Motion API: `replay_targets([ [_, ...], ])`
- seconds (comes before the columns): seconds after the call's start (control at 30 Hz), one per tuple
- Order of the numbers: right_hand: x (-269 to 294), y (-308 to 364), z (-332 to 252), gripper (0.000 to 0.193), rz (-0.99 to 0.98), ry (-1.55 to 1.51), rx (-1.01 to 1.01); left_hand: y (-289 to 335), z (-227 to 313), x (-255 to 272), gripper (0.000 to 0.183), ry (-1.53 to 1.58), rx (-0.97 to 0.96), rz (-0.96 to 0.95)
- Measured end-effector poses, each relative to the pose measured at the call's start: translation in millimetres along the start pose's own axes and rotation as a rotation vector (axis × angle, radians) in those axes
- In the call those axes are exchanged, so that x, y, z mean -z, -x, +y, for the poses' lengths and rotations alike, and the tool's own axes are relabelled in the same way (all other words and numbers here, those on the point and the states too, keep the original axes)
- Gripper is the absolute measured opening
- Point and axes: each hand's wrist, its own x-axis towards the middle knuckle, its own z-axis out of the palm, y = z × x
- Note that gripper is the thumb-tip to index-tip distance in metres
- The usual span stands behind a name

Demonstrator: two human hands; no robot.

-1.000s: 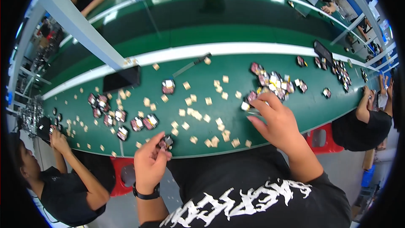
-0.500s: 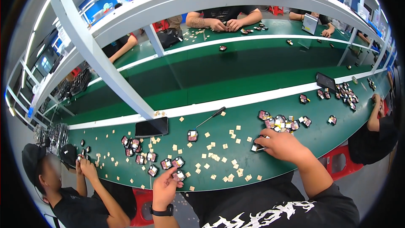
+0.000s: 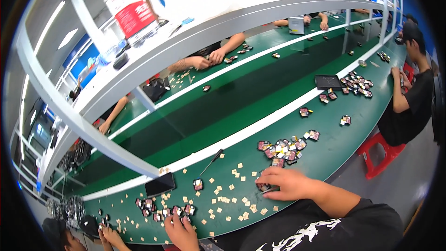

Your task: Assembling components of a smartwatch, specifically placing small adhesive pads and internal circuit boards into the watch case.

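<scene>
At the near edge of the green table, my left hand [image 3: 182, 233] reaches in with its fingers spread. Its fingertips meet a small black-rimmed module [image 3: 176, 210], and a matching module [image 3: 190, 209] lies just to the right. My right hand [image 3: 289, 184] is bent over the table, its fingers closed on a slim grey metal tool [image 3: 271, 190] whose full shape is hidden. Partly covered by those fingers is another dark module [image 3: 263, 187]. Beyond this hand lies a pile of similar modules [image 3: 283, 149] with pinkish faces and pale labels.
Small beige squares [image 3: 225, 200] are scattered between my hands. A screwdriver [image 3: 211, 163], a single module [image 3: 198, 184] and a black tablet-like slab [image 3: 160, 184] lie farther in. The white shelf frame [image 3: 116, 144] rises beyond. Co-workers sit at left [image 3: 69, 241] and right [image 3: 413, 76].
The view has turned and tilted, shifting the whole scene. The module held in my left hand before no longer shows there, and those fingers have spread. My right hand stays by the pile.
</scene>
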Motion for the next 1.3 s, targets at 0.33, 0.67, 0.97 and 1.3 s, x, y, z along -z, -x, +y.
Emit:
replay_targets([
  [0.33, -12, 1, -39, 0.047, 0.042, -0.449, -0.216, -1, 155, -49, 0.046, 2.08, 0.653, -0.905],
  [0.67, 25, 36, -36, 0.023, 0.442, -0.483, -0.314, -28, 199, -48, 0.045, 1.485, 0.255, -0.933],
  [0.97, 63, 43, -39, 0.025, 0.524, -0.349, -0.313, -66, 254, -28, 0.05, 1.542, -0.003, -0.949],
  [1.3, 58, 46, -52, 0.019, 0.513, -0.519, -0.252, -69, 256, -23, 0.027, 1.779, 0.115, -0.908],
])
